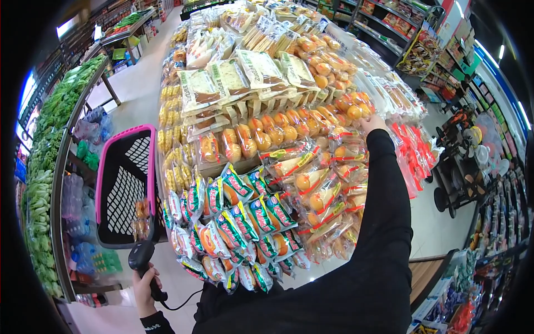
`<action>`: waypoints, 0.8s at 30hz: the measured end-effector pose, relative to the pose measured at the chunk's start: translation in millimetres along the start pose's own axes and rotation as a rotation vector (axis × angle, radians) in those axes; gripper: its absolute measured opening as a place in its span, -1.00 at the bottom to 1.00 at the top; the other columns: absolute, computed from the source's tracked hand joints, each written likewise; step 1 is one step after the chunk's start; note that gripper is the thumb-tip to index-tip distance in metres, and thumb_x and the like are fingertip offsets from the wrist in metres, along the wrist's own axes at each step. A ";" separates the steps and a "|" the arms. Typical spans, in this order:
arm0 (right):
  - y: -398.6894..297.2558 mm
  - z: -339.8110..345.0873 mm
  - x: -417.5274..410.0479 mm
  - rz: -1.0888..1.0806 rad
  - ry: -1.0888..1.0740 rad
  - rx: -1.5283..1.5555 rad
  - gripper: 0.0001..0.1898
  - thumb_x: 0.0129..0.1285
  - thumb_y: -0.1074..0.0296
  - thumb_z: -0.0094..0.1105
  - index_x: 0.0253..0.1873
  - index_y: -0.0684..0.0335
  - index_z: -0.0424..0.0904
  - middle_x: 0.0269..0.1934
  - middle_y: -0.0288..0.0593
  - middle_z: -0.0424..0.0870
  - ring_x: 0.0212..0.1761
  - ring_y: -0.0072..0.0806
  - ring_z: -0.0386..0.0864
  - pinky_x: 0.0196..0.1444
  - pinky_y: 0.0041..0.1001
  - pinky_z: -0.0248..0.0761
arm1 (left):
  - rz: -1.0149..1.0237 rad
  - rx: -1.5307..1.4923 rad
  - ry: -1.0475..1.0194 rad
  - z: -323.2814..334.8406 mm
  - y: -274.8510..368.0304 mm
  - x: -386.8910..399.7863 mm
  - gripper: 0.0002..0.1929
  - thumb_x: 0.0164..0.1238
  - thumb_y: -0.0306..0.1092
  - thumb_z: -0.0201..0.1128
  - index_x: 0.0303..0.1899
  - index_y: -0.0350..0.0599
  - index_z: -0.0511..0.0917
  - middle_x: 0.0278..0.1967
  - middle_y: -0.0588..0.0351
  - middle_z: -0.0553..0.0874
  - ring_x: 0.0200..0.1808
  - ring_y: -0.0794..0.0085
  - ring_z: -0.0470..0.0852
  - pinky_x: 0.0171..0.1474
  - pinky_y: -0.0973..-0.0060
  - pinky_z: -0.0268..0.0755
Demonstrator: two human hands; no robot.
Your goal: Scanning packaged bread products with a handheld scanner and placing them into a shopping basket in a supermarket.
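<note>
My left hand [146, 288] is wrapped around the handle of a black handheld barcode scanner [142, 255], whose cord trails down to the right. At the right side of the bread display, my right hand [372, 123] pinches the lower right corner of a clear pack of round buns [355, 105]. This pack lies at the far end of a row of similar bun packs [271, 131]. Beside the display is a black shopping basket with a pink rim [125, 132]. A clear pack of small browned baked goods [142, 219] stands inside it, near the scanner.
Green-and-white bagged breads [240, 225] fill the display's near edge. Large bagged flat breads [229, 77] are stacked farther back. Leafy vegetables [62, 112] line a stand on the left. Dark wheeled chairs or strollers [457, 183] stand to the right.
</note>
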State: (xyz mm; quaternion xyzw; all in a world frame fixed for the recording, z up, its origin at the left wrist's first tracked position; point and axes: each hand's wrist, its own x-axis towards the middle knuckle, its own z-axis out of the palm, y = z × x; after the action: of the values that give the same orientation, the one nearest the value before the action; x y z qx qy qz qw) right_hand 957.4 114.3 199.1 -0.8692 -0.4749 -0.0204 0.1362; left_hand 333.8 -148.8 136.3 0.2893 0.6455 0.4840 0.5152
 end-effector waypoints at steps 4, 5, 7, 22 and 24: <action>11.1 23.2 18.2 0.029 0.126 -0.011 -0.60 -0.16 0.06 0.20 -0.35 0.35 0.57 -0.42 0.09 0.58 -0.29 -0.13 0.55 -0.16 -0.30 0.39 | 0.001 -0.014 0.006 -1.1 -0.9 -1.7 -0.81 0.05 -0.49 0.05 -0.25 -0.22 0.33 -0.54 0.12 0.46 -0.70 0.56 0.42 -0.67 0.66 0.29; 20.0 31.3 27.0 0.025 0.127 -0.012 -0.60 -0.16 0.06 0.20 -0.35 0.35 0.57 -0.42 0.09 0.58 -0.29 -0.13 0.55 -0.16 -0.30 0.39 | 0.000 -0.014 0.013 -0.1 -0.7 -2.0 -0.81 0.05 -0.49 0.05 -0.25 -0.22 0.33 -0.54 0.12 0.46 -0.70 0.56 0.42 -0.67 0.66 0.29; 17.0 38.5 32.0 0.039 0.062 0.115 -0.66 -0.18 0.11 0.23 -0.42 0.32 0.59 -0.45 0.05 0.59 -0.31 -0.18 0.56 -0.19 -0.34 0.40 | -0.004 -0.016 0.035 -1.6 -0.7 -3.8 -0.81 0.05 -0.49 0.05 -0.25 -0.22 0.33 -0.54 0.13 0.46 -0.70 0.56 0.42 -0.67 0.66 0.29; 12.6 13.2 7.0 0.072 0.167 0.034 -0.66 -0.13 0.08 0.13 -0.33 0.22 0.60 -0.38 0.00 0.60 -0.28 -0.17 0.55 -0.17 -0.33 0.38 | -0.025 0.025 0.042 -16.5 1.8 -2.9 -0.80 0.05 -0.46 0.09 -0.25 -0.24 0.34 -0.53 0.12 0.48 -0.69 0.56 0.42 -0.64 0.65 0.29; 18.4 4.0 0.3 0.012 0.261 0.037 -0.69 -0.09 0.14 0.13 -0.30 0.25 0.57 -0.38 -0.03 0.60 -0.29 -0.24 0.56 -0.20 -0.37 0.39 | -0.038 0.039 -0.002 -22.2 1.3 4.8 -0.80 0.05 -0.45 0.10 -0.26 -0.24 0.35 -0.53 0.12 0.48 -0.68 0.56 0.43 -0.64 0.64 0.30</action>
State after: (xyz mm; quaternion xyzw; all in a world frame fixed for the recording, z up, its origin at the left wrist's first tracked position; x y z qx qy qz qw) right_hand 972.5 106.1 191.4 -0.8592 -0.4483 -0.1239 0.2131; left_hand 311.2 -151.4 135.7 0.2876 0.6595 0.4611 0.5193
